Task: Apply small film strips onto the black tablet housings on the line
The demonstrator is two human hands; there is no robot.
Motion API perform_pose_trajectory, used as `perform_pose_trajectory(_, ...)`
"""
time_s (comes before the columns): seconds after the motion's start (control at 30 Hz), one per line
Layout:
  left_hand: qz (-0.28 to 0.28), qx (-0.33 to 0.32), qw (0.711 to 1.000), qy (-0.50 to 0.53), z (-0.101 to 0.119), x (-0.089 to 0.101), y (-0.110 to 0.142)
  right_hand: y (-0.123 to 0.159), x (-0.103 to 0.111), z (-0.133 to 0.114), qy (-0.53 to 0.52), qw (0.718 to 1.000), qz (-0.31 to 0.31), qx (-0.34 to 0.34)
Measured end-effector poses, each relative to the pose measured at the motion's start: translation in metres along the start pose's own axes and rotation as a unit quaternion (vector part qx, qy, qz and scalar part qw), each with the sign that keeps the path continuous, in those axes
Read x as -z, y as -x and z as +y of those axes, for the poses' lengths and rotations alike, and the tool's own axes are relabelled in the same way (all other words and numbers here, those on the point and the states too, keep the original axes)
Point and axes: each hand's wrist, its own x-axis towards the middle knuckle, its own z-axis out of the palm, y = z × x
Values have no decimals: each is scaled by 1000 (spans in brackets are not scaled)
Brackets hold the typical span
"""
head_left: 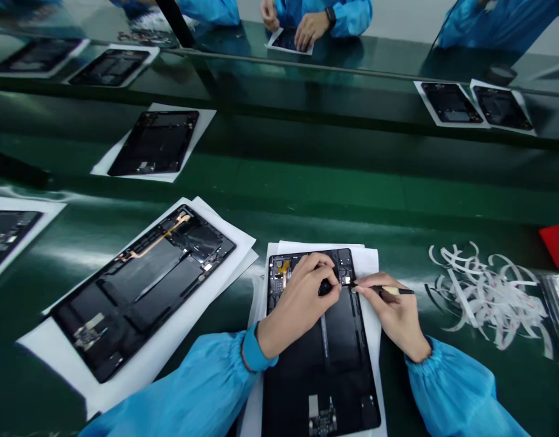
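An opened tablet (301, 364), its dark inside facing up, lies in front of me on sheets of white paper (372, 340). Over its upper part, my left hand (306, 285) is closed with thumb and forefinger curled into a pinch; whatever sits between those fingertips is too small to make out. My right hand (392, 309) grips slim dark tweezers (400, 291), whose tip reaches the tablet's upper right edge, close to a small pale part. A circuit board (322, 420) shows at the tablet's lower end. My left hand hides part of the upper components.
Another opened tablet (147, 291) lies on paper to the left. A heap of curled white strips (493, 297) is at the right, near a red object (556, 244). Farther back, a tablet (154, 142) rests on the green bench (334, 182). Across it, a co-worker's hands (312, 29) touch another panel.
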Motion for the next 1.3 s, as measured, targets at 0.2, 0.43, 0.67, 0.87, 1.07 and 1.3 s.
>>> perform_pose_trajectory(0.2, -2, 6, 1000, 8, 2, 0, -3, 1, 9, 4, 10, 1000, -3, -6)
perform_pose_trajectory(0.43, 1, 2, 1000, 20, 1, 0, -4, 0, 12, 5, 9, 1000, 6, -29)
perform_pose_trajectory(0.67, 9, -6, 999, 32, 3, 5, -4, -14, 14, -21, -41, 999, 29, -6)
perform_pose_trajectory(0.87, 114, 58, 986, 102, 3, 31, 57, -32, -14, -55, 192, 968, -155, 44)
perform_pose_trajectory(1.07, -2, 132, 977, 168, 14, 28, 126, -40, -43, -40, 297, 920, -249, 54)
perform_pose_trajectory(1.3, -70, 216, 884, 408, 38, 8, 138, 3, -12, -82, 179, 960, -185, 108)
